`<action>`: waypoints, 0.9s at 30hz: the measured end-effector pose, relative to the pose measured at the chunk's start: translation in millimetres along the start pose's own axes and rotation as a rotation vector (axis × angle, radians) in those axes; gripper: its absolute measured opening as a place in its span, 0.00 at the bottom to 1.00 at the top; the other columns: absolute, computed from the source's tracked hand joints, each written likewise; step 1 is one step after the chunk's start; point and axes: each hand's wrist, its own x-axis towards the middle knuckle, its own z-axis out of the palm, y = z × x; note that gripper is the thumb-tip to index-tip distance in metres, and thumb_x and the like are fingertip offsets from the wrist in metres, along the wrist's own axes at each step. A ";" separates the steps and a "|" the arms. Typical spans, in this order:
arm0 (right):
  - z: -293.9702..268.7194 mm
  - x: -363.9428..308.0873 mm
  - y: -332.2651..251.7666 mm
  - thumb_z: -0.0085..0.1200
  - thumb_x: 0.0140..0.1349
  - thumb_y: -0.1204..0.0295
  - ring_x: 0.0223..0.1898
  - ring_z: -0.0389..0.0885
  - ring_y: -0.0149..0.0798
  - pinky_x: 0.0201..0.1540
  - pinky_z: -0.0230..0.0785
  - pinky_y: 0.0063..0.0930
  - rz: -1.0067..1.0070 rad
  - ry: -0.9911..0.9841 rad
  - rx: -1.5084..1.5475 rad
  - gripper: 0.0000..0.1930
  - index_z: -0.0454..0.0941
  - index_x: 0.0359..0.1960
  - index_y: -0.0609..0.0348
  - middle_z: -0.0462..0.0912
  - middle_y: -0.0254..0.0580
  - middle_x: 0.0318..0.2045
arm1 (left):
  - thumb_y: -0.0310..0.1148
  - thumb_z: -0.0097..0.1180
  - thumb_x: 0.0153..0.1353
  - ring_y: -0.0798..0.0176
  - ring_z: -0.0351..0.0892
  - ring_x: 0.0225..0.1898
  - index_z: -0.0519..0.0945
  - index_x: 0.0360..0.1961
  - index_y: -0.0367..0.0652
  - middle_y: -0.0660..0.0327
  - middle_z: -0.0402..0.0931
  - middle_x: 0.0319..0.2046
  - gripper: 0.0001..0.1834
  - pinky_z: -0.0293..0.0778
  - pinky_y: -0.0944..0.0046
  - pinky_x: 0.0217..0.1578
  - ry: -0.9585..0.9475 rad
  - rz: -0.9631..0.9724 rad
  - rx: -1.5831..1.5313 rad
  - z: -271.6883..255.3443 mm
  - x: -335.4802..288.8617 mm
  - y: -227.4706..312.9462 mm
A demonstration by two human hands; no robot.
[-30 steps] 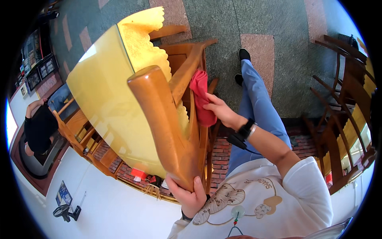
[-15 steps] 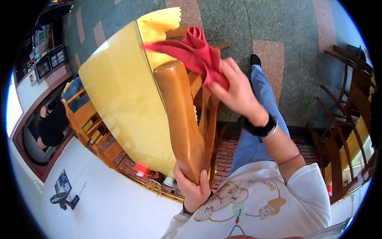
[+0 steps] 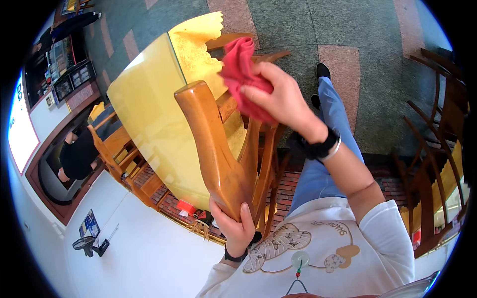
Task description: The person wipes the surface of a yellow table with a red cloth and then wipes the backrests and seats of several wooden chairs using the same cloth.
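A wooden chair (image 3: 211,149) with a thick, glossy brown top rail stands tilted in front of me, its rail running away from my body. My left hand (image 3: 233,226) is closed around the near end of that rail, the thumb on its right side. To the right of the rail's far end, my right hand (image 3: 283,97) grips a crumpled red cloth (image 3: 241,67), slightly blurred. The cloth appears apart from the rail. The chair's legs and lower frame are partly hidden behind the rail and my right hand.
A glass-topped table (image 3: 149,99) with a scalloped yellow cloth lies just left of the chair. Beyond it stands another wooden chair (image 3: 119,144) near a seated person (image 3: 77,156). Several dark wooden chairs (image 3: 437,149) are at the right. A wall fan (image 3: 87,244) hangs lower left.
The chair's rail has swung left at its far end, my left hand still on it. My right hand has shifted slightly up and left, and the cloth's trailing left end is gathered in.
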 end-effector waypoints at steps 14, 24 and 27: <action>4.8 -7.2 2.0 0.69 0.53 0.66 0.39 0.80 0.51 0.42 0.73 0.36 -0.063 -0.029 0.117 0.18 0.74 0.39 0.60 0.78 0.47 0.36 | 0.32 0.58 0.63 0.44 0.65 0.60 0.51 0.68 0.24 0.38 0.60 0.61 0.40 0.62 0.50 0.61 0.047 -0.018 0.096 2.9 -4.6 -10.0; 2.5 -6.2 25.6 0.68 0.56 0.64 0.40 0.82 0.49 0.45 0.74 0.35 0.140 -0.076 0.115 0.22 0.72 0.46 0.60 0.80 0.51 0.39 | 0.33 0.59 0.63 0.45 0.66 0.60 0.51 0.68 0.24 0.38 0.61 0.60 0.41 0.62 0.50 0.61 0.027 0.010 0.087 3.2 -3.6 -9.4; 1.9 -12.2 11.9 0.65 0.60 0.66 0.45 0.79 0.37 0.50 0.72 0.31 0.203 -0.095 0.405 0.23 0.68 0.52 0.61 0.79 0.45 0.43 | 0.32 0.55 0.66 0.48 0.61 0.63 0.50 0.70 0.27 0.43 0.57 0.64 0.38 0.58 0.51 0.64 0.028 -0.026 0.052 3.4 -4.7 -8.3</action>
